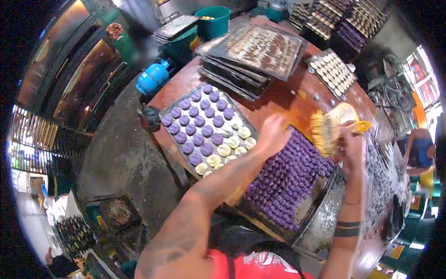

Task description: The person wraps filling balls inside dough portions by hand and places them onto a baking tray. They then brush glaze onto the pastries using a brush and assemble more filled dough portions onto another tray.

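The right hand (350, 143), right of centre, grips a yellow-handled brush (324, 134) with its bristles facing left. The left hand (275, 135), near the middle, has bent fingers at the upper corner of a dark tray (317, 191); whether it pinches anything I cannot tell. That tray, lower centre, is packed with small purple balls (288, 181), a strip at its right bare. Left of it on the desk (278, 103), a floured tray (208, 130) holds rounds, purple and pale yellow. Stacked trays (265, 49) sit at upper centre; beyond, a teal bucket (222, 23) contains something yellow.
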{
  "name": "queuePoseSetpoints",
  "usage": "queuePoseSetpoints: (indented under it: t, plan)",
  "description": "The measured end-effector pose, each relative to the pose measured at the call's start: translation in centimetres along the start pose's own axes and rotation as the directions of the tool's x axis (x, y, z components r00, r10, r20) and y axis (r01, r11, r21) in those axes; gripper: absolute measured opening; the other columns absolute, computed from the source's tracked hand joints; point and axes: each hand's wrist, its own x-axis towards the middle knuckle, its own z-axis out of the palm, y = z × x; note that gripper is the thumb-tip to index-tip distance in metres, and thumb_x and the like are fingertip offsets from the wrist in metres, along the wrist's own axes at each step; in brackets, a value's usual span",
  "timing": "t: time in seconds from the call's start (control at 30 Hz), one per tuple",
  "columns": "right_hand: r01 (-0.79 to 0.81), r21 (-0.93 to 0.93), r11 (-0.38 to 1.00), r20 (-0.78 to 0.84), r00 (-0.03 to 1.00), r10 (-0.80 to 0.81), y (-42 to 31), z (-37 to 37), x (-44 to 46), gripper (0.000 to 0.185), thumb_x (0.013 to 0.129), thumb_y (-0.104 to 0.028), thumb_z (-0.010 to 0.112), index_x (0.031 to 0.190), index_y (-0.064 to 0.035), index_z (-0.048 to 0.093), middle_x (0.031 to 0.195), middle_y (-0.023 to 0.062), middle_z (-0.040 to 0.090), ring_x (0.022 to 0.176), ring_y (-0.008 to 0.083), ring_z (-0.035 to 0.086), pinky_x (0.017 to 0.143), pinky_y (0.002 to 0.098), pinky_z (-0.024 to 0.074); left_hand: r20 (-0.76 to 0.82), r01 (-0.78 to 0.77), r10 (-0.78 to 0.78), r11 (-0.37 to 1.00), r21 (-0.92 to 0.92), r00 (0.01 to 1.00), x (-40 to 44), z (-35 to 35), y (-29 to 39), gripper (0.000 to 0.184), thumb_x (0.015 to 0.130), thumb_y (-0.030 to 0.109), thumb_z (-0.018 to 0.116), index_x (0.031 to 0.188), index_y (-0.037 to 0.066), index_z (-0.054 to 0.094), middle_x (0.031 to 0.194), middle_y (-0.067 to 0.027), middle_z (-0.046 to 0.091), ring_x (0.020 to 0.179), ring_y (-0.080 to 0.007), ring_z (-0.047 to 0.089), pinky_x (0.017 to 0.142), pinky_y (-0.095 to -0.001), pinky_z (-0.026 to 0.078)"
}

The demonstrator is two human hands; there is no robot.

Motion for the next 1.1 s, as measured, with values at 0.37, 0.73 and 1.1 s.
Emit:
queuePoseSetpoints:
  t: [0.37, 0.73, 1.1]
  plan:
    - [0.452, -0.319, 0.833, 0.472, 0.838, -0.274, -4.7, 39.8, -0.2, 0.015, 0.091, -0.020, 0.062, 0.100, -0.0081, 0.064, 0.098, 0.0227, 0.067, 0.088, 0.0384, 0.065, 0.074, 0.0467, 0.0522, -0.079, 0.380, -0.372, 0.889, 0.254, 0.925, -24.4, -26.5, -9.2, 0.027, 0.080, 0.011, 0.068, 0.106, 0.004, 0.064, 0.117, -0.0174, 0.059, 0.115, -0.0373, 0.052, 0.101, -0.0448, 0.041]
    - [0.411, -0.638, 0.652, 0.309, 0.911, -0.271, -5.9, 38.9, 5.7, 0.028, 0.090, -0.032, 0.062, 0.097, -0.0047, 0.061, 0.080, 0.0210, 0.067, 0.074, 0.0384, 0.067, 0.065, 0.0462, 0.0529, -0.321, 0.948, -0.898, 0.318, 0.002, 0.302, -47.2, -33.0, -16.4, 0.027, 0.078, 0.009, 0.073, 0.104, 0.002, 0.068, 0.099, -0.0144, 0.068, 0.096, -0.0303, 0.065, 0.086, -0.0398, 0.051]
    - [0.632, -0.489, 0.601, 0.686, 0.704, -0.181, -10.9, 44.6, 5.4, 0.027, 0.082, -0.024, 0.072, 0.101, -0.0058, 0.065, 0.089, 0.0146, 0.072, 0.078, 0.0294, 0.071, 0.068, 0.0381, 0.0555, -0.163, 0.933, -0.984, -0.013, -0.359, -0.077, -67.6, -29.1, -20.0, 0.021, 0.084, 0.018, 0.057, 0.092, 0.004, 0.071, 0.089, -0.0109, 0.068, 0.080, -0.0227, 0.065, 0.067, -0.0380, 0.053]
